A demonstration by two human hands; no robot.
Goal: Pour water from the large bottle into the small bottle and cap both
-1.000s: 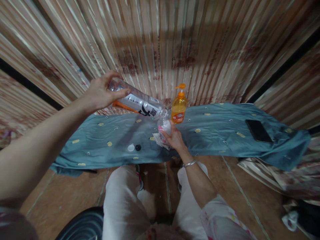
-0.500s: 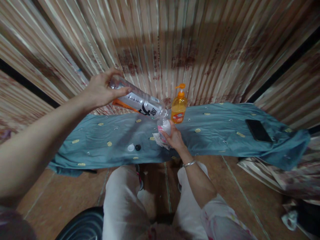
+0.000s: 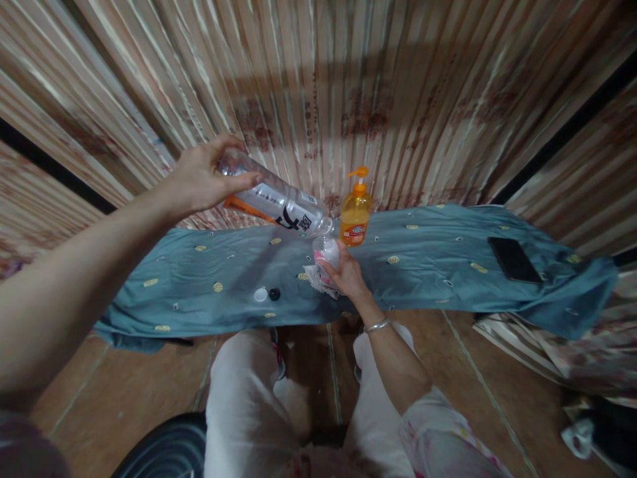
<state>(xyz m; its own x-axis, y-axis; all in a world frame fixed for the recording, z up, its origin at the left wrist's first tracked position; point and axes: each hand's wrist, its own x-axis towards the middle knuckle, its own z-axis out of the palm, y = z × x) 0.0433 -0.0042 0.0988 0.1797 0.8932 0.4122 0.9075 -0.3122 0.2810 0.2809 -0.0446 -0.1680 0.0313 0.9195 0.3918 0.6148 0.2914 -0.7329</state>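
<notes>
- Head view: the left hand [image 3: 199, 180] is wrapped around the base end of a clear plastic bottle [image 3: 276, 202], fingers over the top and thumb along the near side.
- The clear plastic bottle is tipped steeply, its open mouth pointing down and to the right, right over the small container [image 3: 327, 253]. It carries a white label with black marks; how much liquid is inside cannot be told.
- The right hand [image 3: 347, 275] is closed around the small container, a pale little vessel held upright on the teal cloth [image 3: 428, 265]. Its mouth sits just under the bottle's neck; what it holds cannot be seen.
- A crumpled bit of white and pink wrapper [image 3: 313, 279] lies under the right hand, touching it.
- An orange pump bottle [image 3: 355, 216] stands upright just beside and behind the small container, filled most of the way with orange liquid.
- A white cap [image 3: 260, 294] and a black cap [image 3: 274, 293] lie side by side on the cloth, left of the right hand.
- A dark phone [image 3: 513, 259] lies flat, well apart at the right end of the cloth.
</notes>
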